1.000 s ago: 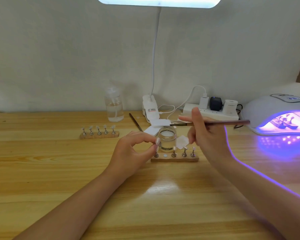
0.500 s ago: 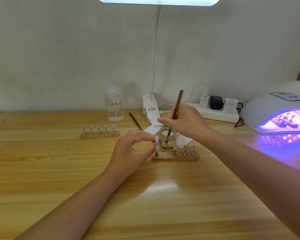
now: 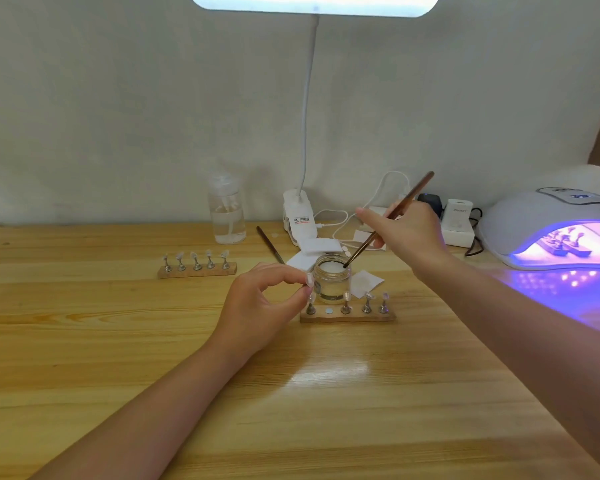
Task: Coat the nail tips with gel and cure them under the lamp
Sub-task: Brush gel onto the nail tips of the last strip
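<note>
While right hand (image 3: pixel 404 228) grips brush (image 3: pixel 392 216), left hand (image 3: pixel 264 303) pinches nail tip (image 3: pixel 309 280).

Around the one gel jar (image 3: pixel 331 279): two wooden racks (image 3: pixel 347 317) (image 3: pixel 197 271), two brushes (image 3: pixel 388 220) (image 3: pixel 270 244), one spray bottle (image 3: pixel 226 212), one curing lamp (image 3: pixel 555 230), two hands (image 3: pixel 262 303) (image 3: pixel 407 227).

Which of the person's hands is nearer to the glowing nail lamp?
The right. The right hand holds a brush over the gel jar, just left of the nail lamp. The left hand pinches a nail tip farther left, beyond the jar.
</note>
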A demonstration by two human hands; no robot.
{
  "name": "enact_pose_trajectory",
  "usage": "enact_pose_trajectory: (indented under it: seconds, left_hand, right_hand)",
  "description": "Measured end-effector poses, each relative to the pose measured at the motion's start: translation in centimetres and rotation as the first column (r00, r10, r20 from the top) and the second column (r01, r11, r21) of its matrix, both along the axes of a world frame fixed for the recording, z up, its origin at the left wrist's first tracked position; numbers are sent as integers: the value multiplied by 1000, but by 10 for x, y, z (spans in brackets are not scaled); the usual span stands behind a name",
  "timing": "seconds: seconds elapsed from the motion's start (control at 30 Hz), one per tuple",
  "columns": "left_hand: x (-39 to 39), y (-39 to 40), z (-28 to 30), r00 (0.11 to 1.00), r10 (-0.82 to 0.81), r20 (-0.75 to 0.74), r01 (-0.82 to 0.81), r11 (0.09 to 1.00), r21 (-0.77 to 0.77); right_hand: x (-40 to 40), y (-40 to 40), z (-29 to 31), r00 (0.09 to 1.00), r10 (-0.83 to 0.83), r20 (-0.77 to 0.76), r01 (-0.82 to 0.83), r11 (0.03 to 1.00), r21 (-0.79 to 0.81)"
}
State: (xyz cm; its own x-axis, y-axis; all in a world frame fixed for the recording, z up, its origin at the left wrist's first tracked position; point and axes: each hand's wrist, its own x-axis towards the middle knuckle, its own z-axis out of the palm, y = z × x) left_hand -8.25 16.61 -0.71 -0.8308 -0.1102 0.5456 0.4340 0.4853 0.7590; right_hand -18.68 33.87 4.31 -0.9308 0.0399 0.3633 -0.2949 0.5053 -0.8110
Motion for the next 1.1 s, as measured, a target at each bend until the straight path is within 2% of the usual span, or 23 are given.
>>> enact_pose_trajectory:
  seconds: [0.2,0.3,0.4,0.5,0.63,0.77,0.97,1.1]
  left_hand:
    - [0,0,0,1000,1,-11,-1,1000,-8]
    - [0,0,-1,1000,3,-29,-4,1000,-18]
    - [-2,0,-1,999,6,-46,-8,1000,-30]
    - [-2,-1,-1,998,5,-56,-7,999,-44]
    - [-3,-1,-1,998,10,-67,-14,998,-61]
    - [-3,-1,-2,997,15,-71,-20,997,-70]
    - [-4,0,-2,998,28,-61,-33,996,-82]
    - [-4,0,-2,997,32,-63,-36,997,-72]
  right_hand:
    - [-1,10,2,998,-64,4,64,996,-57]
    - [3,14,1,998,-62,-24,57,983,-172]
    - [19,12,-2,996,49,-73,-72,929,-362]
    - [43,1,-12,966,181,-185,-246,867,-434]
    - [69,-11,-27,907,264,-330,-385,835,-392]
    - [76,-14,-32,875,257,-409,-413,839,-355]
    - [75,-16,-39,863,271,-427,-401,881,-252]
    - [78,-17,-41,868,289,-405,-422,858,-292]
